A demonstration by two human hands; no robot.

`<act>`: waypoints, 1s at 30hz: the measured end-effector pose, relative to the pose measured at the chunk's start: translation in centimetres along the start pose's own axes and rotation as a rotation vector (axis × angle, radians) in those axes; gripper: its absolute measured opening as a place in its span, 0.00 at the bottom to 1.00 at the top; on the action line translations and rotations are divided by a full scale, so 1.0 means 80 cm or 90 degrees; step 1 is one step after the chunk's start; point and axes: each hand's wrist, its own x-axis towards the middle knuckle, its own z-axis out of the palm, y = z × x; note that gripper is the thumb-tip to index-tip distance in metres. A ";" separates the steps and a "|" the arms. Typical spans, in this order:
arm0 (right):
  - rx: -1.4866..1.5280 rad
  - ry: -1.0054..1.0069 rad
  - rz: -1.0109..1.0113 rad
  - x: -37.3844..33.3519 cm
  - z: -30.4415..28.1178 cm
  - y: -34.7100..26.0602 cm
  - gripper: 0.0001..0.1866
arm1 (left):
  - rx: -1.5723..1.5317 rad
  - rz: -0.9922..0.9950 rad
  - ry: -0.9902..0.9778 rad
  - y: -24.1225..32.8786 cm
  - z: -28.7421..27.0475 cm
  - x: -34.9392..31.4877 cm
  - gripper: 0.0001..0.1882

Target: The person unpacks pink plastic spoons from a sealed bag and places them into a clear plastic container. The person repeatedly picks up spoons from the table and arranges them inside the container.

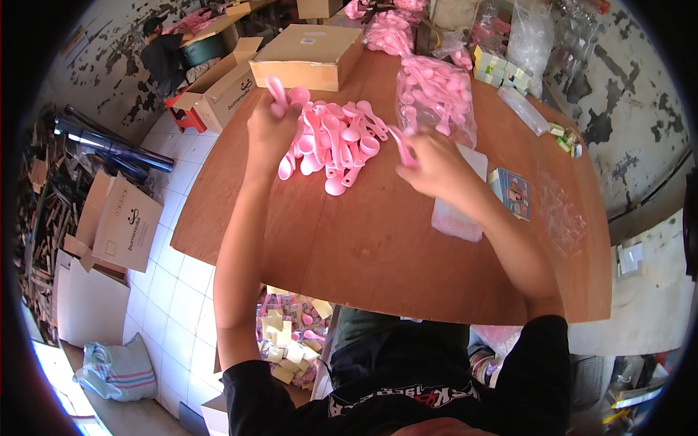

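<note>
A heap of pink plastic spoons (336, 139) lies on the brown wooden table (342, 247). At its left edge, my left hand (269, 134) is closed around one or more pink spoons (275, 91), raised above the table; how many I cannot tell. To the right of the heap, my right hand (436, 163) grips a pink spoon (401, 147), tilted up. Beneath and beside my right forearm is a stack of clear plastic bags (456, 220). A pile of blue printed cards (511, 193) sits just right of that.
Behind my right hand stands a clear bag full of pink spoons (436, 91). A closed cardboard box (307, 57) sits at the far left of the tabletop. Crumpled clear film (563, 218) lies at right. Below the table's front edge is a container of packed spoons (294, 334). Another person (166, 62) sits far left.
</note>
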 end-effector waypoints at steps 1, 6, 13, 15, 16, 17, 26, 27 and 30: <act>0.022 0.059 -0.029 0.021 0.015 -0.007 0.17 | 0.106 0.044 0.023 0.002 0.009 0.004 0.16; 0.066 0.101 0.030 0.134 0.087 0.004 0.14 | 0.378 0.052 -0.082 0.009 0.080 0.036 0.16; 0.070 0.023 0.156 0.125 0.093 -0.002 0.16 | 0.527 -0.060 -0.197 0.000 0.116 0.045 0.18; 0.099 0.050 0.031 0.088 0.057 -0.017 0.15 | 0.538 -0.050 -0.196 -0.018 0.110 0.042 0.24; 0.036 -0.003 0.056 0.070 0.036 -0.021 0.14 | 0.556 -0.057 -0.210 -0.024 0.107 0.042 0.29; -0.028 -0.055 0.081 0.055 0.016 -0.016 0.13 | 0.552 -0.059 -0.212 -0.023 0.108 0.039 0.29; -0.200 0.110 0.200 0.100 0.078 0.197 0.18 | 0.580 0.292 -0.020 -0.011 0.112 -0.014 0.30; -0.182 0.110 0.185 0.110 0.071 0.206 0.19 | 0.581 0.300 -0.019 -0.006 0.109 -0.026 0.30; -0.155 0.114 0.165 0.133 0.061 0.226 0.20 | 0.461 0.397 -0.052 0.040 0.090 -0.073 0.29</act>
